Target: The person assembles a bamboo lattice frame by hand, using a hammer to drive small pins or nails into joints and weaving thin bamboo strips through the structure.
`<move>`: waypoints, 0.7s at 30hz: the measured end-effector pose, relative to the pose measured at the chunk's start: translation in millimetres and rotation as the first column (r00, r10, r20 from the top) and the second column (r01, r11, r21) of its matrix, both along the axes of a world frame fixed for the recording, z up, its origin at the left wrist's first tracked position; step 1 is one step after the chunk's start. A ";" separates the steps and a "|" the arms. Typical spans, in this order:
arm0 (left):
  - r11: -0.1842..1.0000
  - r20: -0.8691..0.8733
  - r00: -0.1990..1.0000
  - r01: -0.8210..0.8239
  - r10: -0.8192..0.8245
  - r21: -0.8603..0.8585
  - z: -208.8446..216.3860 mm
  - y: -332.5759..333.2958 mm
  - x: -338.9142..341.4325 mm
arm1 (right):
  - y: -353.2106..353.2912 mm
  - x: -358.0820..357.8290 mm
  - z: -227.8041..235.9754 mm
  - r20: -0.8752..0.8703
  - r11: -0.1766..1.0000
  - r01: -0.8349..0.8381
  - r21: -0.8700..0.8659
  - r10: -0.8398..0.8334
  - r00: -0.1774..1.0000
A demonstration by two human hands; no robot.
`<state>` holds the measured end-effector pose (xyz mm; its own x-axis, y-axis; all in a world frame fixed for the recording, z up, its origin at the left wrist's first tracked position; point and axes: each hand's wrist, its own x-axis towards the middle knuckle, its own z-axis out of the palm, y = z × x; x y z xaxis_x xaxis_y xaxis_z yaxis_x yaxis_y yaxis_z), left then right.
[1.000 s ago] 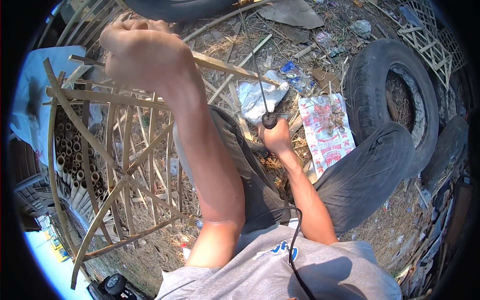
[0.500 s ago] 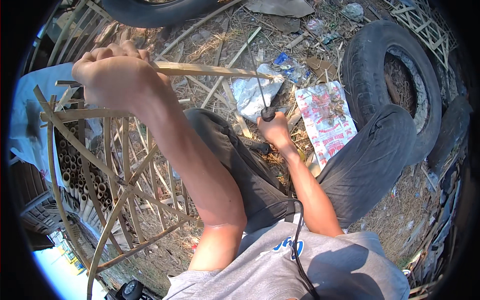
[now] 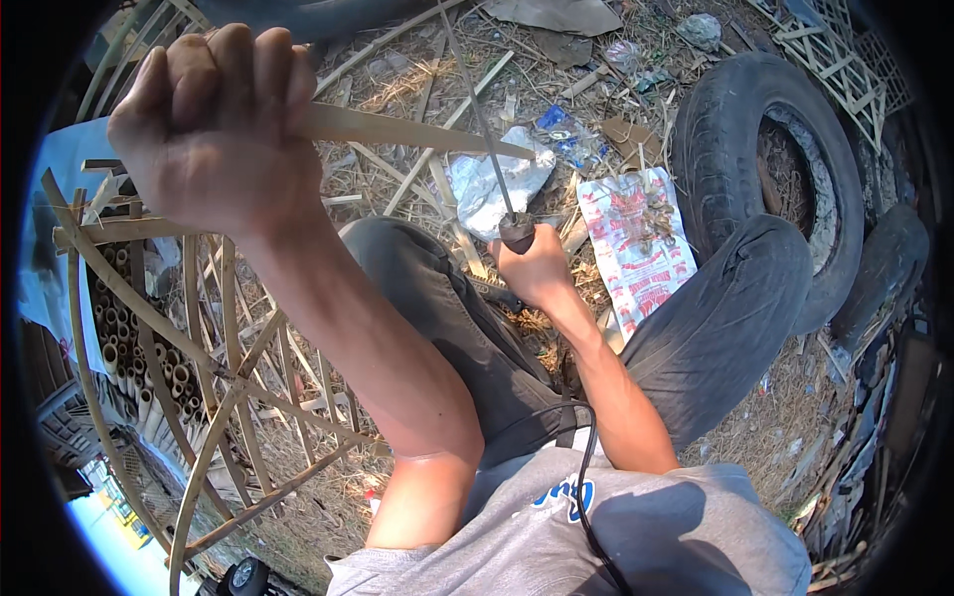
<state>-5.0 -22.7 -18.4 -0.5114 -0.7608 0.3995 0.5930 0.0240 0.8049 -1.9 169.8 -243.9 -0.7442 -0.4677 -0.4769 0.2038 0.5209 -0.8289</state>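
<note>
Raised at the upper left, my left hand [image 3: 219, 134] is closed in a fist around a pale bamboo strip [image 3: 383, 128]. The strip points right and tapers to a tip. My right hand [image 3: 537, 268] is wrapped round the dark handle of a long knife [image 3: 483, 117] in front of my knees. Its thin blade, seen nearly edge-on, points up and slightly left. Blade and strip cross near the strip's tip; whether they touch I cannot tell. Below the crossing lies a crumpled white sheet [image 3: 477, 199] on the ground.
A printed white-and-red sack [image 3: 636, 238] lies beyond my right knee, next to a large tyre [image 3: 715, 159]. At the left stands a bamboo lattice frame [image 3: 229, 368] with stacked bamboo tubes [image 3: 149, 372] behind it. Bamboo slivers and litter cover the ground.
My left hand has risen closer to the view, bringing the strip with it. My right hand has shifted slightly left, and the knife blade leans a little more to the left.
</note>
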 end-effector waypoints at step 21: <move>0.640 -0.101 0.633 0.746 -0.767 -0.184 -9.1 -21.6 13.7 | 41.3 -25.3 -32.4 0.431 0.990 0.088 0.114 -0.129 0.893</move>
